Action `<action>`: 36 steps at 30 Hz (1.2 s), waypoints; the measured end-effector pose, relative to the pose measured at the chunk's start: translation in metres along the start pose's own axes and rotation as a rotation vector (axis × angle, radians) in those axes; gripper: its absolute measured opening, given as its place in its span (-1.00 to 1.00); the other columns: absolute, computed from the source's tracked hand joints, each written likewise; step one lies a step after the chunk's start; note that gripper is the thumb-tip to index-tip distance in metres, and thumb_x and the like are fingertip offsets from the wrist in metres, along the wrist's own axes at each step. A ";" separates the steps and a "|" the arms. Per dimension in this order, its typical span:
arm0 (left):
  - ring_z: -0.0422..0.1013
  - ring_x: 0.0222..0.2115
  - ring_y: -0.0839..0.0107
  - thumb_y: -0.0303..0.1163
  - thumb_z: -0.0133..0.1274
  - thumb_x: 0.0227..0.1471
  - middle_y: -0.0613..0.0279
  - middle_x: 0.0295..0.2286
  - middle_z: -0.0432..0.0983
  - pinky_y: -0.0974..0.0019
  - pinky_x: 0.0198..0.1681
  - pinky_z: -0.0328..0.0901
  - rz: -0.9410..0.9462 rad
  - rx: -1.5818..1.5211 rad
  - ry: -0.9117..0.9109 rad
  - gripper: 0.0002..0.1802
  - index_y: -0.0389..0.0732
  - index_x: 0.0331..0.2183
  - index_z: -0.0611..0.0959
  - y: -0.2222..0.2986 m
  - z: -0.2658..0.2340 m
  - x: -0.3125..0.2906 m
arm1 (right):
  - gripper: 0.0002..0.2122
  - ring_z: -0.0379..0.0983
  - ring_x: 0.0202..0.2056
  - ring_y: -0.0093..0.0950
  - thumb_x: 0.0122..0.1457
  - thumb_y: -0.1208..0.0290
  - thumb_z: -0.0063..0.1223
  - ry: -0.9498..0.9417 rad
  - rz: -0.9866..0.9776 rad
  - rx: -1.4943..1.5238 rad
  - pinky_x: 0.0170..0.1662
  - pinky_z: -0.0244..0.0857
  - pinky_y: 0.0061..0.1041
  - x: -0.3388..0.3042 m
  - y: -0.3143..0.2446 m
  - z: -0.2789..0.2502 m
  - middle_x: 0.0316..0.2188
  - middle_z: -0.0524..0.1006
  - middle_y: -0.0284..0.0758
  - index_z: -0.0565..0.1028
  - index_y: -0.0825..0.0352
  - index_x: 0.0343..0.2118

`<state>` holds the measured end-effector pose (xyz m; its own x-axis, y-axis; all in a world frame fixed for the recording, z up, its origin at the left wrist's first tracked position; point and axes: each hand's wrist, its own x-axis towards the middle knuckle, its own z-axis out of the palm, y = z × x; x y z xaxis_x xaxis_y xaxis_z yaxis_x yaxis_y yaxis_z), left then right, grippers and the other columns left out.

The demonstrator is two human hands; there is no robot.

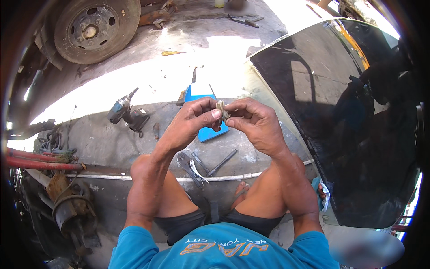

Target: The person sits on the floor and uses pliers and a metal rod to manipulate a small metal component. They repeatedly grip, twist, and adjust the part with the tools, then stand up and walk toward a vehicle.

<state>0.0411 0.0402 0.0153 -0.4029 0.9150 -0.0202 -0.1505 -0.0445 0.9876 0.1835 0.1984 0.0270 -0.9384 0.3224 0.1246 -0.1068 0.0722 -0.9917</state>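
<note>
A small, pale metal piece point(220, 106), roughly cylindrical, is pinched between my two hands above the floor; its exact kind is too small to make out. The thumb and fingers of my left hand point(197, 117) close on its left side. From the other side, my right hand point(256, 122) grips it with thumb and bent fingertips. Directly below lies a flat blue object point(212, 134), partly covered by my hands. Nearer my legs are locking pliers point(189, 167) and a dark bar-shaped tool point(222, 162) on the concrete.
A cordless impact driver point(127, 113) lies to the left. Beyond it stands a wheel point(96, 29). A large dark glass panel point(336, 121) takes up the right side. A pale pipe point(244, 175) crosses the floor before me; red bars point(45, 165) are far left.
</note>
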 end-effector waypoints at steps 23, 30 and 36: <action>0.56 -0.28 0.47 -0.54 0.27 0.05 0.16 -0.32 0.66 0.39 -0.16 0.47 0.171 0.102 0.169 -0.78 -0.33 -0.20 0.72 -0.003 -0.006 0.004 | -0.71 0.55 -0.08 -0.49 0.20 0.66 0.16 0.040 0.018 0.113 0.04 0.47 -0.52 0.010 0.009 -0.002 -0.13 0.56 -0.19 0.43 0.49 -0.02; 0.57 -0.27 0.47 -0.51 0.25 0.07 0.13 -0.31 0.67 0.38 -0.18 0.48 0.302 0.230 0.208 -0.77 -0.35 -0.19 0.72 -0.004 -0.004 0.001 | -0.72 0.55 -0.09 -0.49 0.22 0.61 0.18 0.058 0.046 0.199 0.03 0.47 -0.52 0.012 0.013 0.002 -0.14 0.56 -0.19 0.44 0.48 -0.03; 0.56 -0.29 0.47 -0.49 0.23 0.12 0.15 -0.31 0.67 0.37 -0.19 0.46 0.238 0.213 0.206 -0.79 -0.35 -0.18 0.71 0.002 -0.005 -0.003 | -0.72 0.56 -0.11 -0.49 0.22 0.60 0.19 0.071 0.040 0.249 0.02 0.48 -0.51 0.011 0.013 0.008 -0.17 0.57 -0.20 0.44 0.47 -0.03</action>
<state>0.0375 0.0353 0.0164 -0.5807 0.7882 0.2039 0.1513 -0.1416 0.9783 0.1690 0.1955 0.0150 -0.9191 0.3862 0.0782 -0.1558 -0.1741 -0.9723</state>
